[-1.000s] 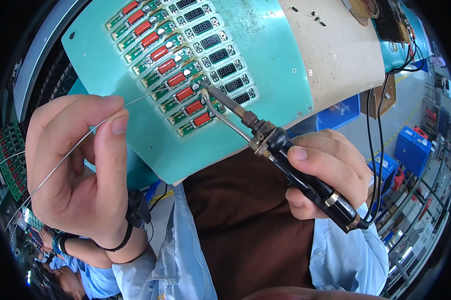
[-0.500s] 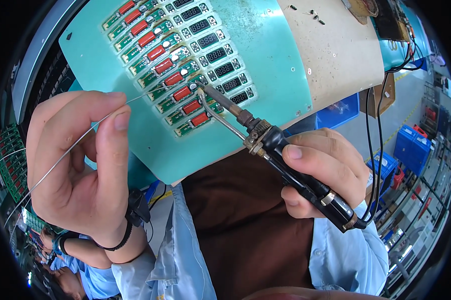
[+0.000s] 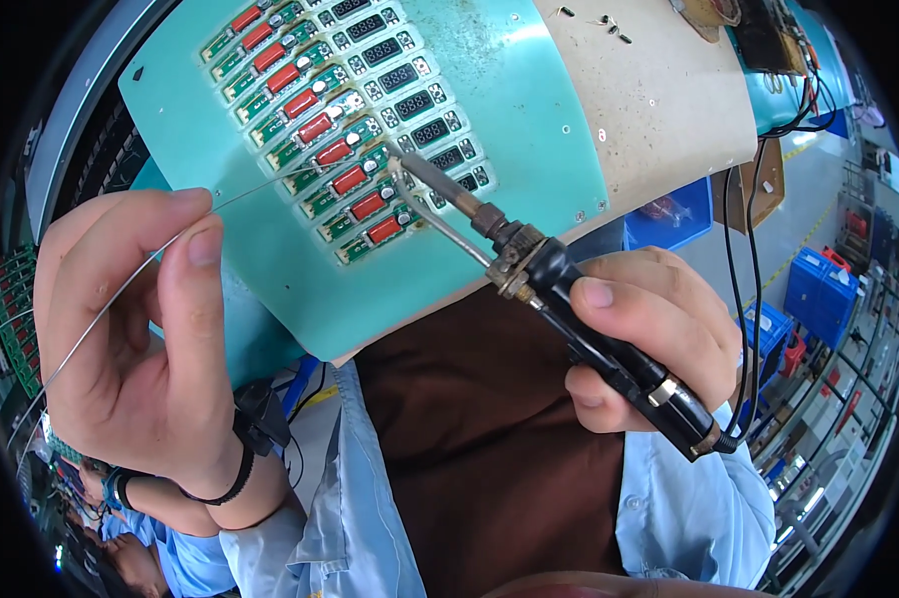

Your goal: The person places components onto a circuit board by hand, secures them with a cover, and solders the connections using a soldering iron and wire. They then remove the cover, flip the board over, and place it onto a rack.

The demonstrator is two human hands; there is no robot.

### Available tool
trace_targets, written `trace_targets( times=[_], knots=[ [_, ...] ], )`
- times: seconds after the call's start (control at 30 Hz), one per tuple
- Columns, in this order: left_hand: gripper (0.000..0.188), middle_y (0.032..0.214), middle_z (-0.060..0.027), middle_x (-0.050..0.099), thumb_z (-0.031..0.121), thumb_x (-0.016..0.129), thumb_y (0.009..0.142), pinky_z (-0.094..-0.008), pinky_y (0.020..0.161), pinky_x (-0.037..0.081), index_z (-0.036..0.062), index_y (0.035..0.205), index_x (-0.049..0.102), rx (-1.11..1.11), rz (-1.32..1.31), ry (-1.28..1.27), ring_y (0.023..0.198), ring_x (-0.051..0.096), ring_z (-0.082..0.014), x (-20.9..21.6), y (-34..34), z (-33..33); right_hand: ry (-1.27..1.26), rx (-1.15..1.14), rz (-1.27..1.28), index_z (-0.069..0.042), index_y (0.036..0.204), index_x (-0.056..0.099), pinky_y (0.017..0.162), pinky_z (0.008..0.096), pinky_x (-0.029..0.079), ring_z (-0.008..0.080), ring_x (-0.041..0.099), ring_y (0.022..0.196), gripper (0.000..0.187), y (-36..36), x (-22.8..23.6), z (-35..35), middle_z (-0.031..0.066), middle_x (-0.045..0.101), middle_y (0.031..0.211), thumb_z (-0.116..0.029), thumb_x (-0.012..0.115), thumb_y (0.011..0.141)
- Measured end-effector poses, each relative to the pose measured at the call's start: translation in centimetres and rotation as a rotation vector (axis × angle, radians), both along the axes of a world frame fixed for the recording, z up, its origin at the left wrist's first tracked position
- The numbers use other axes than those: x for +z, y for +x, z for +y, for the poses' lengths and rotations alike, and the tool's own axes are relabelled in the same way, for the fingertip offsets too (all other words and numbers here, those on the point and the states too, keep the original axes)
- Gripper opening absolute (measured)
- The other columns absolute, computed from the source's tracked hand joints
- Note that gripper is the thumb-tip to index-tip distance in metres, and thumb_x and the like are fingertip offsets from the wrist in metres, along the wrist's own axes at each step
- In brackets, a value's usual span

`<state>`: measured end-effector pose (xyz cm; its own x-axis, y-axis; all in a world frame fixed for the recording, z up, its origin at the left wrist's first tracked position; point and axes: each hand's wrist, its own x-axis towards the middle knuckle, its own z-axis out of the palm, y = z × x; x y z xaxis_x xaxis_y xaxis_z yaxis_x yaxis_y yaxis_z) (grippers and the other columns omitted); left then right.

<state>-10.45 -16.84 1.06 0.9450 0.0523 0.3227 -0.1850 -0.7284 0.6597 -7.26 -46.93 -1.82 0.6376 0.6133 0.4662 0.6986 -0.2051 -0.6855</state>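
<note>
Between the thumb and forefinger of my left hand (image 3: 135, 309) a thin solder wire (image 3: 260, 186) is pinched, its far end reaching over the circuit boards. My right hand (image 3: 658, 334) grips the black handle of a soldering iron (image 3: 544, 274), which has a thin metal tube running beside its barrel. The iron's tip is over the lower boards, close to the wire's end; whether they touch I cannot tell. Several green circuit boards (image 3: 322, 202) lie in a slanted row, each with a red component (image 3: 350, 179) and a small black display (image 3: 430, 132). They sit in a teal fixture sheet (image 3: 370, 304).
A beige board (image 3: 658, 110) adjoins the sheet, with small loose black parts (image 3: 609, 25) on it. Black cables (image 3: 733, 259) hang at the right. Blue bins (image 3: 823, 289) stand on the floor beyond. Another person's arm (image 3: 170, 501) shows at the lower left.
My left hand has shifted left and slightly down with the wire. The iron's tip has moved slightly up and left. The boards appear a little higher and further left in view.
</note>
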Motion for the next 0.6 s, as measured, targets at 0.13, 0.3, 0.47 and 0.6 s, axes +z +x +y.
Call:
trace_targets(
  times=[0.13,0.3,0.47,0.6],
  knots=[
    [0.013,0.108,-0.0135,0.067,-0.012,0.067,0.094,-0.0211,0.075,0.053,-0.0086,0.107,0.07,-0.013,0.011,-0.012,0.089,0.065,-0.0126,0.0,-0.3,0.0,0.028,-0.007,-0.028,0.011,0.113,0.066,0.059,0.0346,0.055,0.0297,0.07,0.068,0.044,-0.3,0.0,-0.1,0.0204,0.07,0.086,-0.025,0.079,0.091],
    [0.013,0.108,-0.0132,0.067,-0.012,0.068,0.094,-0.0215,0.076,0.054,-0.0082,0.107,0.07,-0.024,0.029,-0.03,0.089,0.065,-0.0124,0.0,-0.5,-1.3,0.018,0.015,-0.019,0.012,0.114,0.065,0.059,0.0344,0.055,0.0295,0.071,0.069,0.044,-0.4,0.2,-1.3,0.0209,0.07,0.086,-0.024,0.078,0.092],
    [0.013,0.109,-0.0129,0.068,-0.011,0.068,0.095,-0.0213,0.076,0.054,-0.008,0.107,0.07,-0.004,-0.011,0.009,0.09,0.066,-0.0128,-0.4,-0.3,-1.2,0.013,0.026,0.012,0.012,0.114,0.066,0.061,0.0346,0.055,0.0297,0.072,0.071,0.042,-0.3,0.1,-1.2,0.0209,0.071,0.087,-0.022,0.078,0.092],
    [0.013,0.109,-0.0127,0.068,-0.011,0.068,0.095,-0.021,0.077,0.054,-0.0078,0.107,0.07,0.031,-0.026,-0.041,0.09,0.066,-0.0126,-0.7,-0.1,-1.2,-0.013,0.015,0.015,0.013,0.115,0.066,0.063,0.0349,0.056,0.03,0.072,0.074,0.042,-0.4,0.1,-1.0,0.022,0.072,0.089,-0.021,0.078,0.092]
  ],
)
